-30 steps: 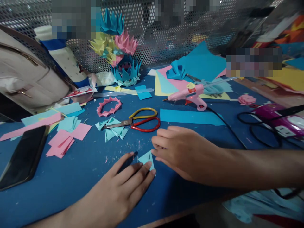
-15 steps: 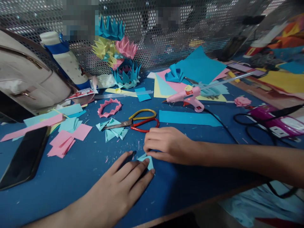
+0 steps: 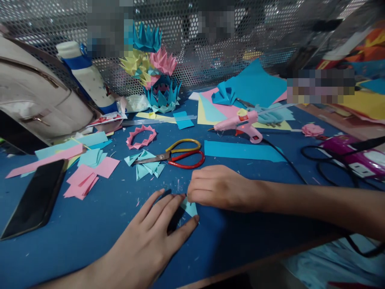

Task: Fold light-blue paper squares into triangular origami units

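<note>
Presently, light-blue paper (image 3: 190,208) lies on the blue table (image 3: 90,237) between my hands. Left hand (image 3: 153,233): thumb and forefinger spread wide at its edges. Right hand (image 3: 221,188): curled over it; pinch cannot be verified. Judged step: creasing; next calls for firm, aligned pressure.

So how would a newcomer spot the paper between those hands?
On the blue table, the left hand and right hand almost meet. Between them peeks a small pale-blue paper. Similar pieces lie heaped under the scissors; this one lies apart, between the hands.
</note>
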A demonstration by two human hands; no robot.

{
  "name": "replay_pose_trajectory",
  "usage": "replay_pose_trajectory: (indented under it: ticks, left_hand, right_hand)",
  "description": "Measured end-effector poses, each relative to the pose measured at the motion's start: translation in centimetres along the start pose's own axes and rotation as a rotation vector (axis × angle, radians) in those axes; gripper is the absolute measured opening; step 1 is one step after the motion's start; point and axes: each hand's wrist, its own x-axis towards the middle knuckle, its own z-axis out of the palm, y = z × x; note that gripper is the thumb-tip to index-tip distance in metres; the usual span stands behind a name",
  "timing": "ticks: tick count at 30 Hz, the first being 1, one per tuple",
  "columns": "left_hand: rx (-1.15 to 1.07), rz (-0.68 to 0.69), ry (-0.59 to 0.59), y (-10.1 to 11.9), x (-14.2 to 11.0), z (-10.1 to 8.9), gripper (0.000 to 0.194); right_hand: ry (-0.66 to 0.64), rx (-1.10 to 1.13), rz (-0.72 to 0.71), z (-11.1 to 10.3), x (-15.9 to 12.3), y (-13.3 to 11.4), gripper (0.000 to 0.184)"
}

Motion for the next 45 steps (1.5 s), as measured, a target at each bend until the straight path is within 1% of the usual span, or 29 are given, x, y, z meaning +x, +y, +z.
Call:
replay_pose_trajectory:
  ticks: [3, 7, 10, 12, 14, 17, 20, 22, 24, 25, 27, 31, 34, 35, 36, 37, 40, 43, 45]
  left_hand:
    - [0.002, 0.007, -0.032, -0.1, 0.0, -0.1, 0.049]
    - [0.025, 0.047, -0.032, -0.3, 0.1, -0.3, 0.048]
    - [0.028, 0.060, -0.033, -0.4, 0.2, -0.5, 0.048]
    - [0.024, 0.060, -0.031, -0.5, 0.3, -0.6, 0.047]
    - [0.020, 0.059, -0.028, -0.5, 0.4, -0.7, 0.045]
    - [0.020, 0.051, -0.028, -0.6, 0.6, -0.8, 0.044]
    - [0.015, 0.043, -0.029, -0.6, 0.6, -0.8, 0.044]
    - [0.006, 0.039, -0.027, -0.6, 0.6, -0.8, 0.044]
    - [0.002, 0.038, -0.025, -0.6, 0.6, -0.8, 0.044]
    - [0.003, 0.036, -0.024, -0.6, 0.6, -0.8, 0.044]
    - [0.014, 0.036, -0.014, -0.5, 0.5, -0.7, 0.045]
    - [0.056, 0.037, 0.012, -0.3, 0.4, -0.5, 0.048]
    - [0.088, 0.043, -0.003, -0.2, 0.3, -0.5, 0.050]
    - [0.088, 0.039, -0.011, -0.1, 0.2, -0.5, 0.049]
    - [0.081, 0.035, -0.018, -0.1, 0.2, -0.5, 0.049]
    - [0.068, 0.029, -0.021, -0.1, 0.2, -0.5, 0.048]
    - [0.035, 0.018, -0.016, -0.1, 0.3, -0.7, 0.046]
    - [0.011, 0.038, -0.028, -0.2, 0.4, -0.8, 0.045]
    - [-0.001, 0.067, -0.045, -0.3, 0.4, -0.9, 0.046]
  right_hand:
    - [0.014, 0.036, -0.002, 0.0, -0.1, 0.2, 0.035]
    - [0.090, 0.153, 0.018, 0.0, -0.2, 0.5, 0.031]
    - [0.089, 0.242, 0.035, -0.1, -0.2, 0.6, 0.030]
    - [0.091, 0.242, 0.055, -0.2, -0.3, 0.5, 0.026]
    - [0.105, 0.207, 0.090, -0.1, -0.3, 0.4, 0.025]
    - [0.105, 0.127, 0.154, -0.1, -0.4, 0.1, 0.029]
    - [0.098, 0.029, 0.162, -0.3, -0.1, -0.2, 0.033]
    - [0.054, -0.076, 0.111, -0.6, 0.1, -0.4, 0.032]
    - [-0.032, -0.188, 0.061, -0.8, 0.3, -0.7, 0.026]
    - [-0.072, -0.223, 0.050, -0.9, 0.3, -0.9, 0.022]
    - [-0.121, -0.239, 0.073, -1.0, 0.1, -1.2, 0.017]
    - [-0.135, -0.195, 0.127, -1.2, -0.3, -1.2, 0.023]
    - [-0.126, -0.128, 0.154, -1.8, -0.3, -0.6, 0.022]
    - [-0.080, -0.083, 0.160, -1.9, -0.2, -0.2, 0.024]
    - [-0.002, -0.058, 0.166, -2.0, -0.2, 0.1, 0.027]
    - [0.036, -0.034, 0.178, -2.0, -0.2, 0.5, 0.029]
    - [0.109, 0.102, 0.105, -1.8, -0.3, 1.2, 0.032]
    - [0.101, 0.193, -0.009, -1.2, -0.5, 1.5, 0.023]
    - [0.082, 0.200, -0.048, -0.7, -0.5, 1.6, 0.020]
